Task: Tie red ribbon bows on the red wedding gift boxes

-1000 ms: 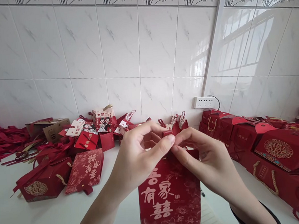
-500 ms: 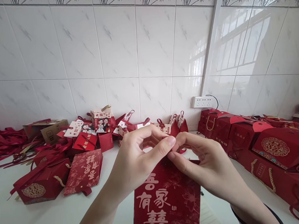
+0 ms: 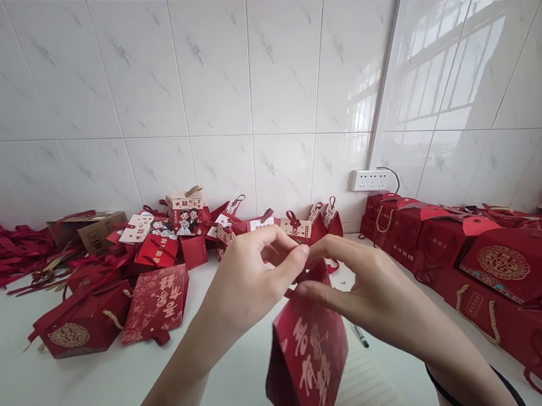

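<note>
Head view, and from where I stand the red gift box (image 3: 313,354) hangs just under the meeting fingertips of both hands, tilted, one narrow side turned towards its owner. The left hand (image 3: 251,278) has thumb and forefinger pinched together at the box's top; the exact bit of it they grip is hidden. The right hand (image 3: 374,288) clamps that same top, its thumb along the near upper edge and its fingers curling over from behind.

It's a folded card box, broad-faced, tapering upward, with pale brushed characters printed on deep red. Right below it lies a ruled paper notebook (image 3: 364,382), with a slim dark pen (image 3: 361,337) just to the box's right, all on a smooth white table (image 3: 232,379).

Left of the box, a flatter floral-printed box (image 3: 155,307) lies beside an angular red one (image 3: 82,330) with a round pale medallion and twisted cord handles. Farther left is a heap of limp, glossy ribbons (image 3: 12,252). Behind the box, small peaked cartons (image 3: 295,226) with loops stand near the glazed tile wall (image 3: 216,77). To its right run stacked red boxes (image 3: 503,273), some corded, with crisp creases.
</note>
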`<state>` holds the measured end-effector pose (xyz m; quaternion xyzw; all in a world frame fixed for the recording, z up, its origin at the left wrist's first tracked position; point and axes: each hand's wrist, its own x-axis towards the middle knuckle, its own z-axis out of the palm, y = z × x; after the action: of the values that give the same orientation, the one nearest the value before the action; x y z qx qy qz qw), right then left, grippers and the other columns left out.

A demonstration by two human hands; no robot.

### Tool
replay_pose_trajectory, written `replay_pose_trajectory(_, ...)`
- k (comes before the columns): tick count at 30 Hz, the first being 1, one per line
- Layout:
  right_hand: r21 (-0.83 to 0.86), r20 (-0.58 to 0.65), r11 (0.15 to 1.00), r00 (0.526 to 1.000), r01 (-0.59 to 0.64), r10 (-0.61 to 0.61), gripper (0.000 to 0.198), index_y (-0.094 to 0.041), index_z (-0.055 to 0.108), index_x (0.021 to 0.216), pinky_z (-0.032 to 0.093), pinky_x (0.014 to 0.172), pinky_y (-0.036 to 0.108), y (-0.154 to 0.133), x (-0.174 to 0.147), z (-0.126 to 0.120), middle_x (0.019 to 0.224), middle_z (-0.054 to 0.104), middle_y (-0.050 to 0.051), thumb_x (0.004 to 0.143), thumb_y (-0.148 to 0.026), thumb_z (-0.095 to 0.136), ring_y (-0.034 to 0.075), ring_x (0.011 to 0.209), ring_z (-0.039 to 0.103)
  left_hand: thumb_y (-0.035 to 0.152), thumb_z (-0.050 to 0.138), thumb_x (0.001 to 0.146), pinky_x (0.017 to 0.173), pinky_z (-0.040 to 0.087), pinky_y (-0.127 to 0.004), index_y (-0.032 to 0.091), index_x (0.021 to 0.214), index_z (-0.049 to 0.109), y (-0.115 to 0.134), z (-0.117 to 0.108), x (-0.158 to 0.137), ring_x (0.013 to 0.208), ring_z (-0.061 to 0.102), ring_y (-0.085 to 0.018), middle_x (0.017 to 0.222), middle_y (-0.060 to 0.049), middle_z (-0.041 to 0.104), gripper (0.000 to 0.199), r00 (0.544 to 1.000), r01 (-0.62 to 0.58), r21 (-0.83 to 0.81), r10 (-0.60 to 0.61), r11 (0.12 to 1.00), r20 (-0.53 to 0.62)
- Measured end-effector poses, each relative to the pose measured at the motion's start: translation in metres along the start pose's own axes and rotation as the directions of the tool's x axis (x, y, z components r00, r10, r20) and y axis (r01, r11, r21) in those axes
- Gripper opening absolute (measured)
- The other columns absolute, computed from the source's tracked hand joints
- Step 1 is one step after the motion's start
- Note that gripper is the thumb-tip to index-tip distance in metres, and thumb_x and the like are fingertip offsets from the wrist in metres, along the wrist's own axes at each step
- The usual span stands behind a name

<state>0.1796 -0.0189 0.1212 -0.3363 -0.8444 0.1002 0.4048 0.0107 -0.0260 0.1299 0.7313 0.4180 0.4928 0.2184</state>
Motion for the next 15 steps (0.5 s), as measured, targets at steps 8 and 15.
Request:
replay_pose_trajectory(8, -0.014, 0.082, 1.0, 0.997, 0.009, -0.008, 0.007, -0.02, 0.057, 0.08, 0.04, 0.059, 0.022, 0.008, 0.003, -0.001, 0.076, 0.058, -0.002, 0.087, -0.018, 0.053, 0.011, 0.069, 0.053, 0.037, 0.062, 0.078, 0.053, 0.045, -0.02, 0.02, 0.073, 0.058, 0.003, 0.008, -0.002, 0.059, 0.059, -0.01, 0.068, 0.004, 0.063, 0.018, 1.0, -0.012, 0.096, 0.014, 0.995, -0.024)
replay_pose_trajectory(15, 0.12, 0.064, 0.992, 0.997, -0.037, 0.03, 0.018, -0.02, 0.061, 0.079, 0.042, 0.058, 0.019, 0.017, 0.01, -0.012, 0.073, 0.061, -0.003, 0.086, -0.01, 0.049, 0.009, 0.066, 0.055, 0.04, 0.057, 0.082, 0.074, 0.049, -0.024, 0.022, 0.09, 0.062, 0.0, -0.003, 0.004, 0.088, 0.063, -0.016, 0.095, -0.001, 0.066, 0.02, 0.992, -0.059, 0.169, 0.076, 0.984, -0.099)
